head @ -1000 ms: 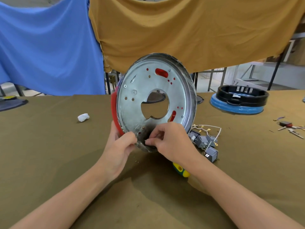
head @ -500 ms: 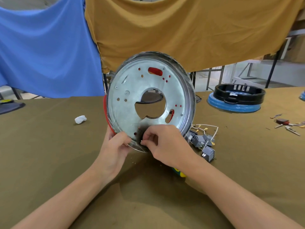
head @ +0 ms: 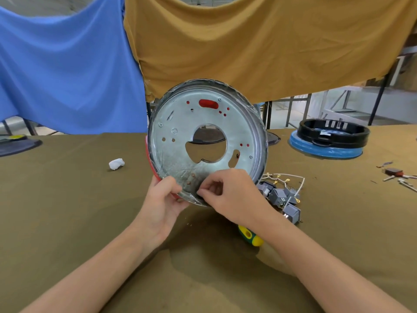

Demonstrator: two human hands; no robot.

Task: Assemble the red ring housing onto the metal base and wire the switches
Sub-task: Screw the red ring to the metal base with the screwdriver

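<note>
The round metal base [head: 180,145] stands upright on its edge above the table, its flat holed face toward me. The red ring housing [head: 149,154] sits behind it, showing only as a red sliver on the left rim and through a slot near the top. My left hand [head: 163,199] grips the bottom rim of the base from the left. My right hand [head: 232,195] pinches at the bottom edge with thumb and forefinger; whatever small thing it holds is hidden. Grey switches with white wires [head: 282,195] lie on the table just right of the base.
A yellow-green screwdriver handle [head: 250,238] lies under my right forearm. A black ring on a blue disc [head: 327,141] stands at the back right. Small metal parts [head: 397,175] lie far right, a white wad [head: 116,164] at left. Blue and ochre cloths hang behind the table.
The base has tilted and turned slightly so more of its face is toward me. My right hand's fingers have shifted along the bottom rim. The left hand keeps its grip.
</note>
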